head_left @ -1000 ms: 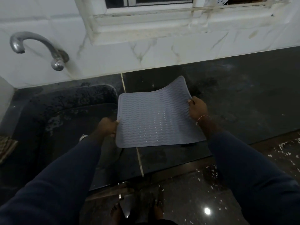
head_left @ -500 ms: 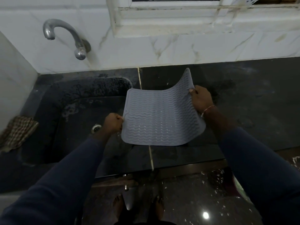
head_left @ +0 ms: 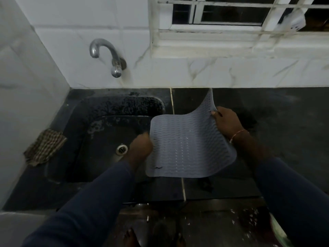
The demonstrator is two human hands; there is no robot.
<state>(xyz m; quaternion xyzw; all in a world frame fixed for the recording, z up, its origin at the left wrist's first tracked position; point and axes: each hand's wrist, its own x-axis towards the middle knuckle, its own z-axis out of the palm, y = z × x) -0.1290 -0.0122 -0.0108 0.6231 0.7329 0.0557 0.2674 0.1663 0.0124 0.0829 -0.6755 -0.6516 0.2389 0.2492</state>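
At six o'clock, nearest the camera, two bare feet [head_left: 128,237] stand on a dark speckled floor [head_left: 222,225]. From seven and five o'clock, two dark blue sleeves run up toward the middle of the view. The left hand [head_left: 140,148] sits just left of centre with its fingers curled round the left edge of a pale grey ribbed mat [head_left: 190,145]. The right hand [head_left: 227,123], at about two o'clock from the mat's middle, pinches the mat's right edge near the far corner, with its fingertips [head_left: 213,113] on the upper face. A thin bangle [head_left: 237,134] circles that wrist. Held between both hands, the mat hangs in the air over the pale seam where the sink slab meets the black countertop [head_left: 288,125]. Its near edge droops toward six o'clock and its far right corner curls upward toward twelve. At nine o'clock from the mat lies the dark sink [head_left: 124,104], with its round metal drain [head_left: 121,149] just beside the left hand. Farther out at nine o'clock, a checked cloth [head_left: 45,148] lies rumpled on the sink's left rim. Beyond the sink, at eleven o'clock, a curved metal tap [head_left: 106,54] juts from the white tiled wall [head_left: 71,41]. At one o'clock, farthest off, is a white-framed barred window [head_left: 231,15].
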